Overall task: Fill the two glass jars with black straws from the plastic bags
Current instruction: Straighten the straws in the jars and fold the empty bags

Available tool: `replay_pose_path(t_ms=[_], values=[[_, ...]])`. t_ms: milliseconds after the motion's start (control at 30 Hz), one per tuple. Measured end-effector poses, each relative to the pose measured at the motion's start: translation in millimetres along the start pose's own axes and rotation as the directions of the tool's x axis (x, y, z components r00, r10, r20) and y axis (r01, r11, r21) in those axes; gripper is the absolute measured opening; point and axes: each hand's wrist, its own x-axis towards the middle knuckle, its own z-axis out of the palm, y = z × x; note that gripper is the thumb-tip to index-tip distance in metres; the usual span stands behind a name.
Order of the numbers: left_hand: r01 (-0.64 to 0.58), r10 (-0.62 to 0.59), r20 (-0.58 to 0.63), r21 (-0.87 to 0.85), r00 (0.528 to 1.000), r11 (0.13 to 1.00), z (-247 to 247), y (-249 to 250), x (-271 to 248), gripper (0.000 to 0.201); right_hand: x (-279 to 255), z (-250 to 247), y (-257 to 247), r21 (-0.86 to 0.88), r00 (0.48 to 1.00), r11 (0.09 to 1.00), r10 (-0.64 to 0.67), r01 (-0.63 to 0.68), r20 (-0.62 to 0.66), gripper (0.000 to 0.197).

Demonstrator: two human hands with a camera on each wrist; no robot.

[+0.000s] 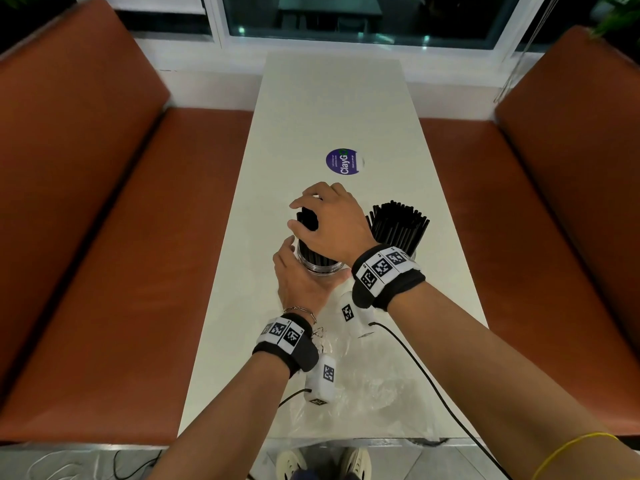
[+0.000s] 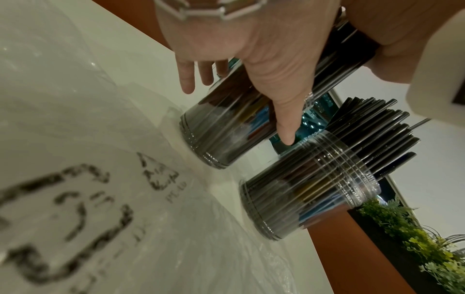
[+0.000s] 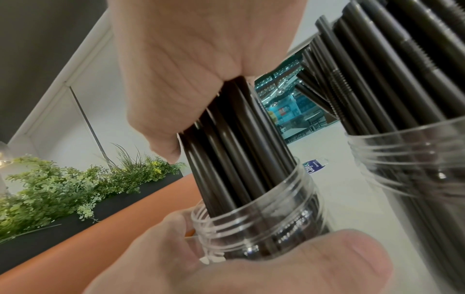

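Note:
Two clear glass jars stand mid-table. The left jar [image 1: 320, 265] is held near its rim by my left hand [image 1: 304, 280], thumb on one side and fingers on the other, as the right wrist view shows around the jar [image 3: 264, 228]. My right hand [image 1: 332, 220] grips a bundle of black straws [image 3: 239, 149] standing in that jar's mouth. The right jar [image 1: 408, 249] stands apart, packed with fanned-out black straws [image 1: 398, 225]. A crumpled clear plastic bag [image 1: 367, 386] with black print [image 2: 75, 199] lies flat near the front edge, under my forearms.
A round purple sticker [image 1: 341, 161] lies on the white table [image 1: 329, 98] beyond the jars. Orange benches flank it on the left [image 1: 104, 237] and right [image 1: 554, 237]. Black cables [image 1: 433, 386] trail from the wrist cameras. A planter with greenery [image 3: 62, 189] stands behind the left bench.

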Motion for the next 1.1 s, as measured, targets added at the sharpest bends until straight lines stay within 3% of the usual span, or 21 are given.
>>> replay_pose_path(t_ms=[300,400,500,567,667,767,900,967,1033,1100], values=[[-0.018,0.018,0.028,0.005,0.999,1.0,-8,-5,-4,0.138,-2,-21,-11,0.044,0.998,0.999,0.006,-0.004,-0.055,0.041],[-0.035,0.035,0.037,0.006,0.999,0.999,-18,-12,-6,0.139,-13,-48,-16,0.1,0.985,0.995,-0.001,0.019,-0.175,0.038],[0.003,-0.004,0.046,0.025,0.999,1.0,-40,-24,-4,0.128,-42,-83,-18,0.227,0.949,0.973,0.034,0.041,-0.315,0.023],[0.056,-0.059,0.046,0.075,0.997,0.996,-62,-37,-5,0.114,-73,-106,-13,0.342,0.949,0.938,0.153,-0.052,-0.276,0.011],[0.183,-0.19,0.046,0.128,0.981,0.975,-96,-56,-17,0.103,-132,-123,7,0.41,0.941,0.879,0.317,-0.245,-0.118,0.001],[0.285,-0.318,0.138,0.219,0.938,0.933,-119,-70,-39,0.113,-187,-111,46,0.247,0.856,0.825,0.515,-0.507,0.037,0.014],[0.3,-0.391,0.252,0.332,0.885,0.894,-122,-81,-67,0.127,-246,-68,95,0.027,0.577,0.604,0.745,-0.796,0.334,0.078],[0.293,-0.395,0.229,0.377,0.89,0.879,-114,-84,-73,0.125,-261,-49,103,0.078,0.473,0.493,0.76,-0.866,0.445,0.083],[0.292,-0.391,0.195,0.398,0.9,0.87,-105,-85,-75,0.116,-265,-35,103,0.127,0.465,0.469,0.735,-0.874,0.493,0.07],[0.305,-0.401,0.189,0.394,0.896,0.867,-98,-85,-75,0.106,-263,-25,101,0.164,0.518,0.507,0.712,-0.846,0.474,0.047]])
